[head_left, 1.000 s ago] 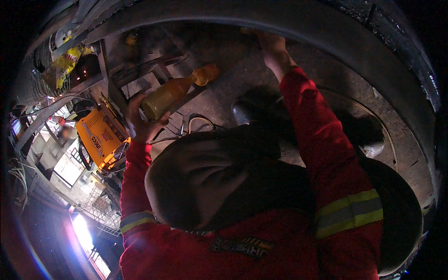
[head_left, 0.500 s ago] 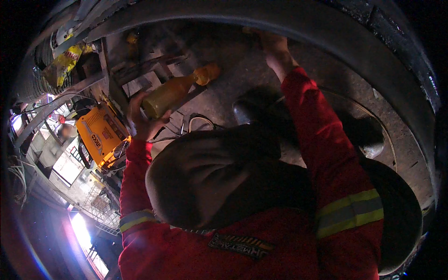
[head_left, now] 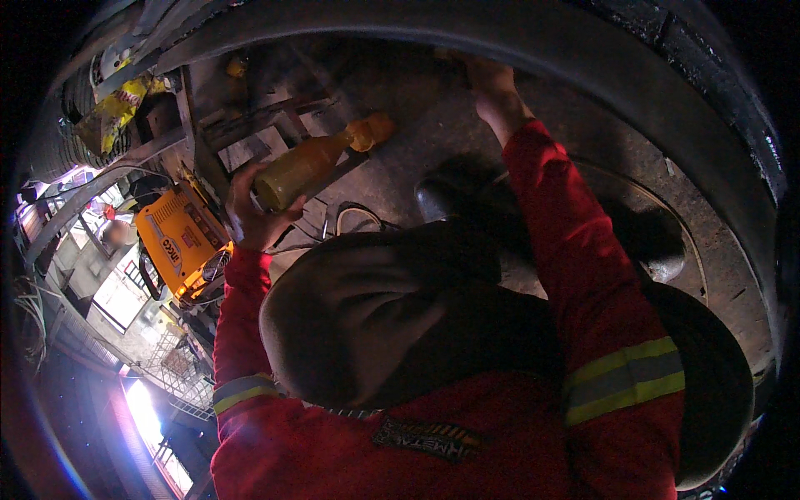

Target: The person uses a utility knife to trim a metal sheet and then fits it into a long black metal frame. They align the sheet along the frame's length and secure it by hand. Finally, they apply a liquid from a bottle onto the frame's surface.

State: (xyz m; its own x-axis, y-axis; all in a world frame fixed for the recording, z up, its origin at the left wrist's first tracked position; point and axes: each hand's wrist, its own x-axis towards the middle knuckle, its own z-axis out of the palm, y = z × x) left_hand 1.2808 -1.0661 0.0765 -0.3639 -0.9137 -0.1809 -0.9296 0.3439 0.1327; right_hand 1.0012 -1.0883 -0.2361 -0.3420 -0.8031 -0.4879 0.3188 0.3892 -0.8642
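A yellowish bottle (head_left: 302, 172) with an orange top (head_left: 370, 132) lies tilted in my left hand (head_left: 252, 208), its top pointing away to the right. The fingers and thumb of that hand curl round the bottle's base end. My right hand (head_left: 493, 87) is stretched far forward, close to a dark curved band (head_left: 533, 52) that crosses the upper view. Its fingers are bent and partly lost in shadow near that band. Whatever they may hold is too dark to make out.
An orange welding machine (head_left: 179, 237) stands left of my left forearm. Metal framework (head_left: 190, 125) and a crumpled yellow bag (head_left: 121, 112) are beyond it. A cable (head_left: 667, 200) curves across the floor at right, near my dark boots (head_left: 442, 200). My bent knee (head_left: 367, 308) fills the middle.
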